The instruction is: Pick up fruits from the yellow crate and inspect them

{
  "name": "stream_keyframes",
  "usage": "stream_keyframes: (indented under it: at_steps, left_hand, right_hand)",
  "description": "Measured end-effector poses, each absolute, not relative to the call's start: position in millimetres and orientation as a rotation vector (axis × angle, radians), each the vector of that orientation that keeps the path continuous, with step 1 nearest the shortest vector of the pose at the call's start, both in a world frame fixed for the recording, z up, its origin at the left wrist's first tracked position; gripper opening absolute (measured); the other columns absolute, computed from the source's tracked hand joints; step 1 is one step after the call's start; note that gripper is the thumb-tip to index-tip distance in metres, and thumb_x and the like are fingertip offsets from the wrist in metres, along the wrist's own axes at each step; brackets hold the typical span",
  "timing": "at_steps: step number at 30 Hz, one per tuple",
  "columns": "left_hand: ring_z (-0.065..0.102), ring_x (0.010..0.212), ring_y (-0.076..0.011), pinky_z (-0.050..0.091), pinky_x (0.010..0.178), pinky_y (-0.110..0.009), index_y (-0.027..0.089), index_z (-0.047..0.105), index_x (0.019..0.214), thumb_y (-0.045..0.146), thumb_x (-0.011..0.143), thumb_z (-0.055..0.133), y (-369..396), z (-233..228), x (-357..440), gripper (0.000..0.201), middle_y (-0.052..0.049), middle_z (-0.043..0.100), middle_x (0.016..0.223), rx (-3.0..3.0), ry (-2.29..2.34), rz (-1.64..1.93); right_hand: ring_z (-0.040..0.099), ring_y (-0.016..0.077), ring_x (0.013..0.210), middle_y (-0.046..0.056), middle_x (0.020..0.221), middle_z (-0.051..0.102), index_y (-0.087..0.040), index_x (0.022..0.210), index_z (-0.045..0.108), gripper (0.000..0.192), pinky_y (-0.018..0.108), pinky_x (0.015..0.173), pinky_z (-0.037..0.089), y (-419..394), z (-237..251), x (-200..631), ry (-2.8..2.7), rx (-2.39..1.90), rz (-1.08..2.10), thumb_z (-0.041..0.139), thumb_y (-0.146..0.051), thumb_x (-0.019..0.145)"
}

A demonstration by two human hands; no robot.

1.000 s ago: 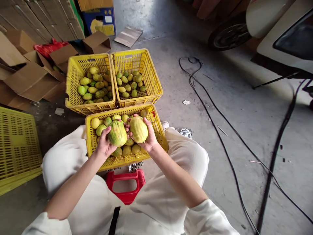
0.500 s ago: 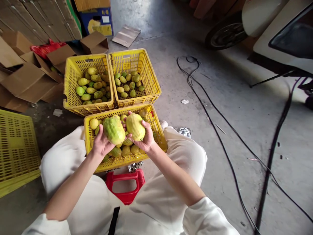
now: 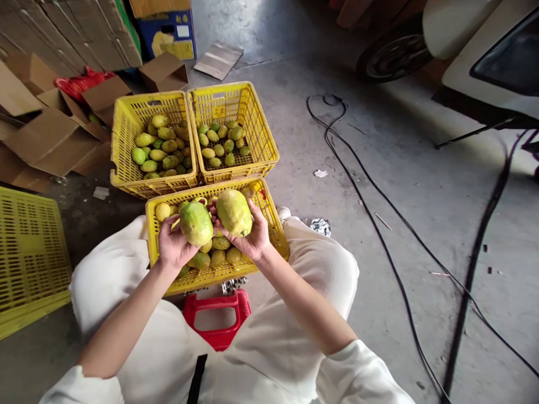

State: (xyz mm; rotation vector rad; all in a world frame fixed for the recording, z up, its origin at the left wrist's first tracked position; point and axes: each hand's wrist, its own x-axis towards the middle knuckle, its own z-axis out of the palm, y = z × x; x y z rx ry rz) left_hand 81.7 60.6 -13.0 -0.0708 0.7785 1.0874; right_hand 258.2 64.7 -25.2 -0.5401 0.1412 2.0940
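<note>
Gripped one green fruit (image 3: 196, 223) in left hand (image 3: 173, 247), yellow fruit (image 3: 234, 212) in right hand (image 3: 252, 238), fingers wrapped round each, above near crate (image 3: 275, 233).

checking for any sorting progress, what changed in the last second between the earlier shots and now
Little changed. The left hand turned its greener fruit and raised it slightly; the right hand lifted its yellower fruit a bit higher. Nothing was picked up or let go. The near crate and the two far crates hold the same fruit as before.
</note>
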Motion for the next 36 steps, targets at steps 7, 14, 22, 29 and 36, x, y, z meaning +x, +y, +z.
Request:
stream_keyframes:
  at_steps: [7, 14, 22, 29, 36]
  left_hand:
    - [0.073, 0.104, -0.0308, 0.062, 0.089, -0.041, 0.019, 0.064, 0.122, 0.046, 0.084, 0.068, 55, -23, 85, 0.047, -0.010, 0.074, 0.099, 0.037, 0.784, 1.011]
    - [0.074, 0.084, -0.0227, 0.063, 0.091, -0.039, 0.016, 0.068, 0.111, 0.041, 0.095, 0.059, 62, -24, 87, 0.031, -0.009, 0.075, 0.095, -0.039, 0.893, 1.074]
    - [0.073, 0.111, -0.0322, 0.064, 0.087, -0.044, 0.016, 0.063, 0.132, 0.045, 0.099, 0.044, 57, -22, 80, 0.048, -0.015, 0.077, 0.110, -0.087, 0.846, 1.034]
    - [0.075, 0.092, -0.0273, 0.064, 0.072, -0.034, 0.016, 0.066, 0.124, 0.046, 0.095, 0.054, 56, -22, 88, 0.043, -0.013, 0.076, 0.098, 0.009, 0.821, 1.004]
    - [0.076, 0.093, -0.0233, 0.065, 0.085, -0.034, 0.018, 0.067, 0.116, 0.034, 0.093, 0.060, 57, -20, 86, 0.029, -0.010, 0.076, 0.101, -0.022, 0.919, 1.082]
  right_hand:
    - [0.075, 0.0222, 0.085, 0.006, 0.093, 0.077, -0.021, 0.118, 0.064, 0.034, 0.038, 0.073, 0.067, 63, -35, 255, 0.162, -0.572, 2.085, 0.054, -0.042, 0.094]
    - [0.075, 0.0295, 0.103, 0.010, 0.103, 0.078, -0.020, 0.117, 0.063, 0.041, 0.051, 0.088, 0.066, 64, -32, 260, 0.025, -0.579, 2.089, 0.054, -0.032, 0.079]
    - [0.077, 0.0265, 0.095, 0.006, 0.096, 0.077, -0.024, 0.114, 0.062, 0.033, 0.045, 0.080, 0.068, 64, -26, 254, -0.039, -0.588, 2.063, 0.059, -0.036, 0.083]
    - [0.076, 0.0256, 0.090, 0.005, 0.092, 0.077, -0.024, 0.111, 0.060, 0.029, 0.044, 0.077, 0.067, 67, -36, 254, 0.121, -0.617, 2.068, 0.049, -0.041, 0.091]
    - [0.075, 0.0231, 0.087, 0.009, 0.103, 0.077, -0.021, 0.123, 0.063, 0.039, 0.037, 0.070, 0.067, 67, -30, 255, 0.273, -0.551, 2.016, 0.045, -0.038, 0.093]
